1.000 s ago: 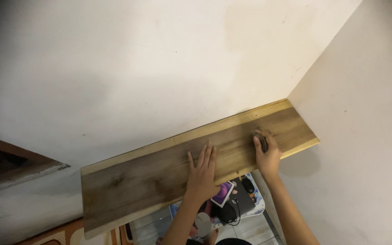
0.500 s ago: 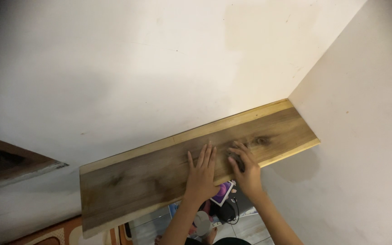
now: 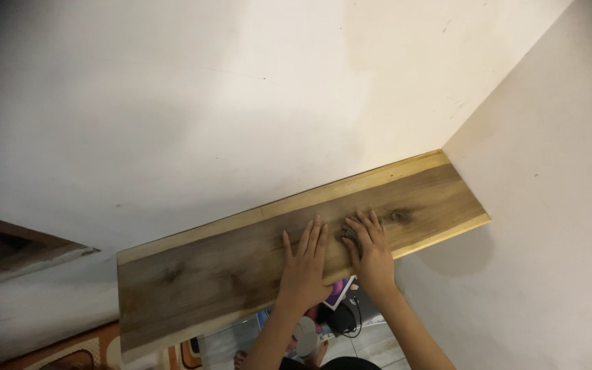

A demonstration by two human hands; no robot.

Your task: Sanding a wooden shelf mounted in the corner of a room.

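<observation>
A long wooden shelf board (image 3: 193, 274) is fixed to the white wall and runs into the corner on the right. My left hand (image 3: 303, 264) lies flat on the board near its middle, fingers spread. Right beside it, my right hand (image 3: 370, 248) presses a small dark grey pad (image 3: 348, 234) against the wood; only a bit of the pad shows under my fingers. A dark knot (image 3: 399, 216) in the wood sits just right of my right hand.
White walls meet in a corner (image 3: 447, 147) at the board's right end. Below the shelf lie a purple-covered tablet (image 3: 337, 291), dark devices with a cable (image 3: 347, 318) and tiled floor. A dark wooden frame (image 3: 15, 250) juts in at the left.
My right hand has slid the pad leftward along the board, from near the right end to beside my left hand. The left hand has stayed flat in place.
</observation>
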